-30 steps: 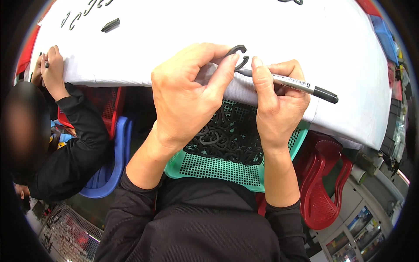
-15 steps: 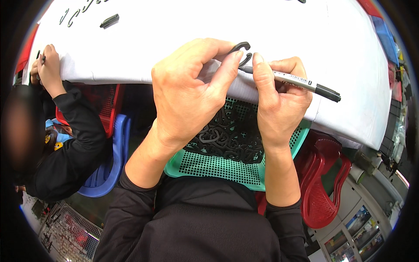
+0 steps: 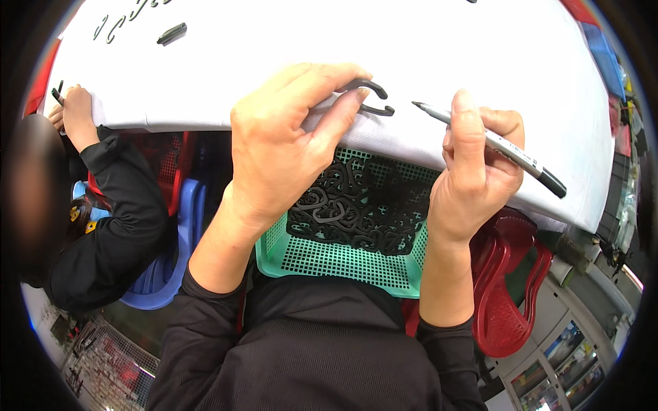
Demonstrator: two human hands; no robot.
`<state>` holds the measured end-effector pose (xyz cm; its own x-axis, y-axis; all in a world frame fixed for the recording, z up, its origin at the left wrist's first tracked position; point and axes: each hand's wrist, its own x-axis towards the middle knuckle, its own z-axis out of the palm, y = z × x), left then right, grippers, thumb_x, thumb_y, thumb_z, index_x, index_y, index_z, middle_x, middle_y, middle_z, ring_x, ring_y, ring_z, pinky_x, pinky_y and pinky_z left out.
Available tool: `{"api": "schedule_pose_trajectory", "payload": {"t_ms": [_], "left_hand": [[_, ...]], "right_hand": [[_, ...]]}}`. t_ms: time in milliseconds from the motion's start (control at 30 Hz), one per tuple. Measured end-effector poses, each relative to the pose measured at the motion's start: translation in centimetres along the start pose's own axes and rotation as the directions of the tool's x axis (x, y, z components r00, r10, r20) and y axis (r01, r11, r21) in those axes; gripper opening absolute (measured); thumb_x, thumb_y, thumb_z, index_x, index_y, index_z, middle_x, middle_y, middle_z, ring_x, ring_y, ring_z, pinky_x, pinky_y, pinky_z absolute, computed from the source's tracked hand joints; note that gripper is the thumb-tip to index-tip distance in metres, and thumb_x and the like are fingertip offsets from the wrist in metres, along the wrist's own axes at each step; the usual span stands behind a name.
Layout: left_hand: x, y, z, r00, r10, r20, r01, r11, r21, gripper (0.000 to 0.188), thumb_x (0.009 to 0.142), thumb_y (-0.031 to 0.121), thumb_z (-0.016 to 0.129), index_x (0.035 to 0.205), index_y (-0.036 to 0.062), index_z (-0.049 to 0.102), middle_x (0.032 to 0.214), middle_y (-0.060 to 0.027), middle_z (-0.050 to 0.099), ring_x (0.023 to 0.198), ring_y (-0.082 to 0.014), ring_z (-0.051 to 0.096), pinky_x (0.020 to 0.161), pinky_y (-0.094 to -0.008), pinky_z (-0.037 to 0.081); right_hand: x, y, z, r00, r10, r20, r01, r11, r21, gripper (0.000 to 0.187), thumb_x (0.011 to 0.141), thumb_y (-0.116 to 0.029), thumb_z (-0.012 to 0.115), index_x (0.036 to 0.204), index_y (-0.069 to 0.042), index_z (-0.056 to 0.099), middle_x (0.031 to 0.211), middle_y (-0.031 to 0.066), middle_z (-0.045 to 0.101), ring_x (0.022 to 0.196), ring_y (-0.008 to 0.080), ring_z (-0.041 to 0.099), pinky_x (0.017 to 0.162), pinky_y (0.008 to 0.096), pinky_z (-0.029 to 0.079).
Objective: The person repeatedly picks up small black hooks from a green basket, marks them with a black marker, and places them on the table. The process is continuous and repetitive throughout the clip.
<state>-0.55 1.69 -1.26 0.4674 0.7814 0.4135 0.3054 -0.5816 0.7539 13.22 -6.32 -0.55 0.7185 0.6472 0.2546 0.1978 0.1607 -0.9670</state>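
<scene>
Pinched between the thumb and fingers of my left hand (image 3: 281, 140) is a black curved hook (image 3: 373, 87), its two ends sticking out to the right. My right hand (image 3: 476, 171) is closed round a grey marker pen (image 3: 510, 147). The pen's dark tip points left toward the hook, with a gap between them, and its black end points down to the right. Below both hands, a green plastic basket (image 3: 322, 264) holds a heap of similar black hooks (image 3: 356, 205). Both hands are above the near edge of the white-covered table (image 3: 439, 48).
A black pen cap (image 3: 172, 33) and several black hooks (image 3: 115, 27) lie at the table's far left. On the left, a co-worker in a dark sleeve (image 3: 116, 226) has hands at the table. A blue stool (image 3: 164, 281) and a dark red chair (image 3: 504, 294) stand at either side.
My right hand has drawn the marker away from the hook, to the right and slightly down. My left hand has shifted a little left with the hook still pinched.
</scene>
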Motion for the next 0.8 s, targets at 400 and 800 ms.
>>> {"api": "schedule_pose_trajectory", "payload": {"t_ms": [400, 800], "left_hand": [[-0.8, -0.8, -0.2, 0.998, 0.047, 0.034, -0.044, 0.994, -0.099, 0.028, 0.077, -0.012, 0.062, 0.103, -0.0019, 0.067, 0.093, -0.0093, 0.070, 0.081, -0.0138, 0.067, 0.074, -0.0245, 0.053], [-1.0, -1.3, 0.0, 0.998, 0.053, 0.033, -0.048, 0.991, -0.127, 0.028, 0.078, -0.013, 0.061, 0.104, -0.0028, 0.067, 0.093, -0.0092, 0.069, 0.082, -0.0129, 0.066, 0.072, -0.0231, 0.053]], "right_hand": [[-0.5, -0.3, 1.6, 0.973, 0.173, 0.155, -0.171, 0.985, -0.028, 0.018, 0.081, -0.003, 0.069, 0.073, -0.003, 0.053, 0.060, 0.0003, 0.057, 0.053, 0.0021, 0.051, 0.046, 0.0166, 0.038], [-0.7, 0.2, 1.7, 0.972, 0.174, 0.156, -0.155, 0.980, -0.125, 0.019, 0.082, -0.008, 0.071, 0.073, -0.007, 0.054, 0.061, -0.0063, 0.049, 0.053, -0.0008, 0.038, 0.047, 0.0151, 0.026]]}}
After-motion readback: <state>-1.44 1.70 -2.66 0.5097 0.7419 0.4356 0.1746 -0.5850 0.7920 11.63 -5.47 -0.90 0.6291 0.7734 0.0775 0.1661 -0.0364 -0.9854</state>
